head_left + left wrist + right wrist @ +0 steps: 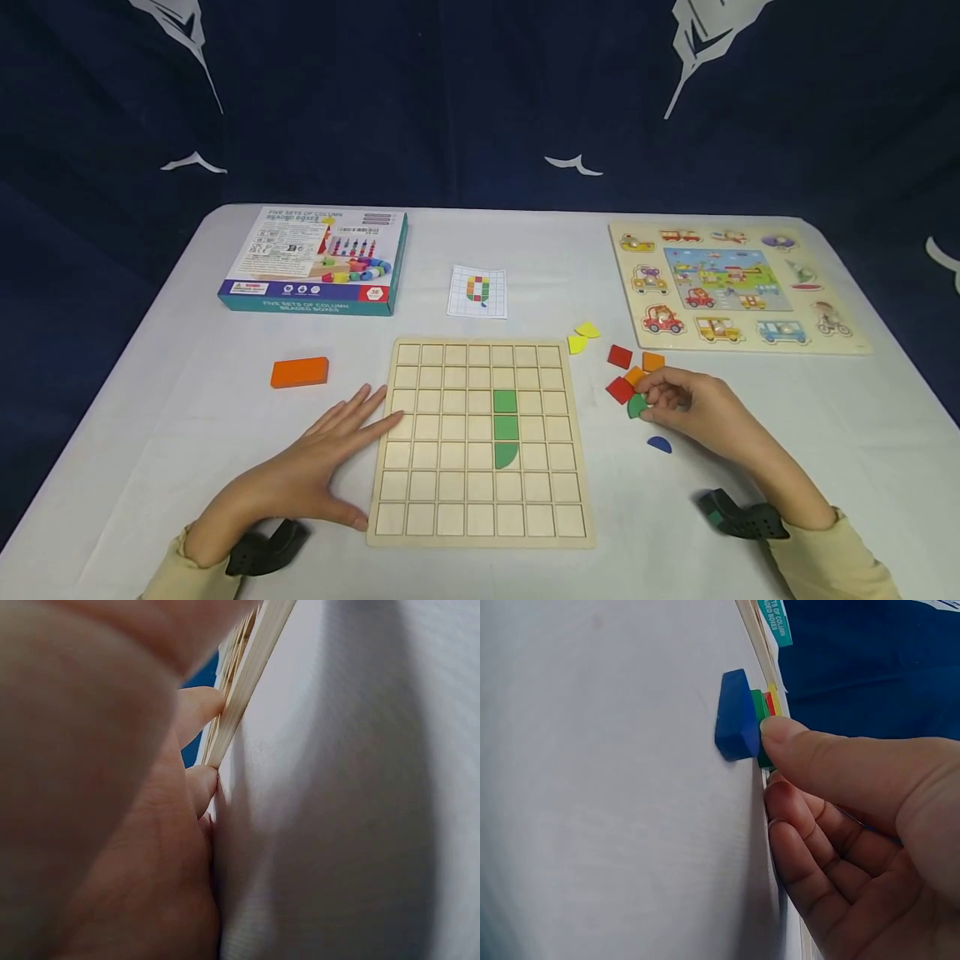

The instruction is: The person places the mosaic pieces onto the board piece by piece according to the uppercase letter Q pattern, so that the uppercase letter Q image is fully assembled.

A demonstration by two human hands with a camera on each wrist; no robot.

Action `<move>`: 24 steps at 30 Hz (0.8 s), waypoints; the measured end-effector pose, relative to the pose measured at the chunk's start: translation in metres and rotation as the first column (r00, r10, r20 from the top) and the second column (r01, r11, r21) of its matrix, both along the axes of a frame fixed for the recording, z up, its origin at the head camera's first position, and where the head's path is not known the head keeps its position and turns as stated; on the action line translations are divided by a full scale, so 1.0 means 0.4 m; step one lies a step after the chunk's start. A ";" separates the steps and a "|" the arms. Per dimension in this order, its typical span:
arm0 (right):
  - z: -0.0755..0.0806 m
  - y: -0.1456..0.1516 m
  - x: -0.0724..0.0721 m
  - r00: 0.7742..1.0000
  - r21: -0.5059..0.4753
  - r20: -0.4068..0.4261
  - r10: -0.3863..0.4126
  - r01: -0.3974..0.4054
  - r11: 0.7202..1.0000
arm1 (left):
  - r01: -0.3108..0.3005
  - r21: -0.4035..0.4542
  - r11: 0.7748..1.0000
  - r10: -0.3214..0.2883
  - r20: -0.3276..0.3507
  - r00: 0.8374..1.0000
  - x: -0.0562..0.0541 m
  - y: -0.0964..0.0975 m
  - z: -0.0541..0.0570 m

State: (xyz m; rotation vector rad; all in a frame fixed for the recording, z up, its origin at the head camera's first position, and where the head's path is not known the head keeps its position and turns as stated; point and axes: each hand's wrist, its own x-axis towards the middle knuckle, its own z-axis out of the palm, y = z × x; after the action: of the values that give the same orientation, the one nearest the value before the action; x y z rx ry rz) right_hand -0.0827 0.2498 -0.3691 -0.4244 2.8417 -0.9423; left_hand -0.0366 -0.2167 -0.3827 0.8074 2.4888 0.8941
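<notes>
Head view: our left hand spreads wide at the left edge of the board; our right hand pinches 1 green piece, and such crowding could knock 2 orange tiles.

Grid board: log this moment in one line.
left hand: touching board; right hand: touching loose green piece; on board: three green pieces

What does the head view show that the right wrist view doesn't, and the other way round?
Only the head view: the left hand and the orange rectangular block.
Only the right wrist view: the palm side of the right hand.
Both: that hand, the blue half-round piece, the green quarter-round piece it pinches, and the navy cloth backdrop.
</notes>
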 end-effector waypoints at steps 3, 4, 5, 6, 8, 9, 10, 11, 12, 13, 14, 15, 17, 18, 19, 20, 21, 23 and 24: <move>0.002 0.000 0.001 1.000 0.010 -0.004 0.000 0.000 1.000 | 0.002 -0.002 1.000 -0.002 -0.006 1.000 -0.001 -0.001 -0.001; 0.002 0.000 0.002 1.000 0.016 -0.006 0.003 -0.003 1.000 | 0.003 -0.002 1.000 -0.003 -0.007 1.000 -0.001 -0.001 -0.002; 0.001 0.000 0.002 1.000 0.020 -0.007 0.007 -0.007 1.000 | 0.004 -0.004 1.000 -0.004 -0.006 1.000 -0.001 -0.002 -0.002; 0.001 0.001 0.003 1.000 0.025 -0.009 0.011 -0.010 1.000 | 0.004 -0.004 1.000 -0.004 -0.007 1.000 -0.001 -0.002 -0.003; 0.001 0.000 0.004 1.000 0.036 -0.019 0.017 -0.017 0.999 | 0.004 -0.002 1.000 -0.004 -0.007 1.000 -0.001 -0.003 -0.003; 0.001 0.000 0.004 1.000 0.040 -0.022 0.021 -0.020 0.999 | 0.004 -0.001 1.000 -0.004 -0.007 1.000 -0.001 -0.003 -0.003; 0.002 0.001 0.004 0.999 0.037 -0.022 0.030 -0.029 0.999 | 0.005 0.001 1.000 -0.005 -0.006 1.000 0.000 -0.003 -0.003; 0.003 0.002 0.004 0.999 0.032 -0.021 0.036 -0.035 0.999 | 0.005 0.000 1.000 -0.005 -0.006 1.000 0.000 -0.003 -0.003; 0.004 0.002 0.004 0.999 0.031 -0.025 0.041 -0.040 0.999 | 0.004 0.001 1.000 -0.004 -0.007 1.000 0.000 -0.003 -0.002; 0.005 0.003 0.003 0.999 0.031 -0.026 0.045 -0.044 0.999 | 0.004 0.002 1.000 -0.004 -0.008 1.000 0.000 -0.003 -0.002; 0.006 0.004 0.003 0.998 0.024 -0.022 0.051 -0.051 0.998 | 0.004 0.000 1.000 -0.004 -0.010 1.000 0.000 -0.003 -0.002; 0.006 0.005 0.003 0.998 0.023 -0.024 0.058 -0.057 0.998 | 0.004 -0.002 1.000 -0.004 -0.012 1.000 0.000 -0.003 -0.002; 0.005 0.005 0.002 0.997 0.027 -0.036 0.069 -0.068 0.997 | 0.005 -0.007 1.000 -0.005 -0.012 1.000 0.000 -0.003 -0.001; 0.004 0.006 0.001 0.996 0.031 -0.042 0.078 -0.077 0.997 | 0.005 -0.008 1.000 -0.005 -0.012 1.000 0.000 -0.003 -0.001; 0.003 0.007 0.000 0.995 0.033 -0.046 0.089 -0.087 0.996 | 0.006 -0.010 1.000 -0.006 -0.011 1.000 0.000 -0.003 -0.001; 0.001 0.008 0.000 0.994 0.036 -0.052 0.100 -0.098 0.995 | 0.007 -0.011 1.000 -0.007 -0.009 1.000 0.000 -0.003 -0.001; -0.001 0.008 -0.001 0.992 0.043 -0.059 0.111 -0.108 0.993 | 0.008 -0.011 1.000 -0.008 -0.007 1.000 0.000 -0.003 -0.001; -0.004 0.010 -0.001 0.989 0.048 -0.064 0.133 -0.130 0.990 | 0.008 -0.013 1.000 -0.008 -0.003 1.000 0.000 -0.004 -0.001; -0.005 0.011 -0.001 0.988 0.049 -0.065 0.142 -0.139 0.989 | 0.007 -0.012 1.000 -0.007 -0.002 1.000 0.000 -0.004 -0.001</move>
State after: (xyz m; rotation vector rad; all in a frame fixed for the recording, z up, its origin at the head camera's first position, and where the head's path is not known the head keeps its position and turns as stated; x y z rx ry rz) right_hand -0.0832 0.2541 -0.3711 -0.6551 2.8420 -0.8523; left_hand -0.0367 -0.2183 -0.3832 0.8138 2.4892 0.8758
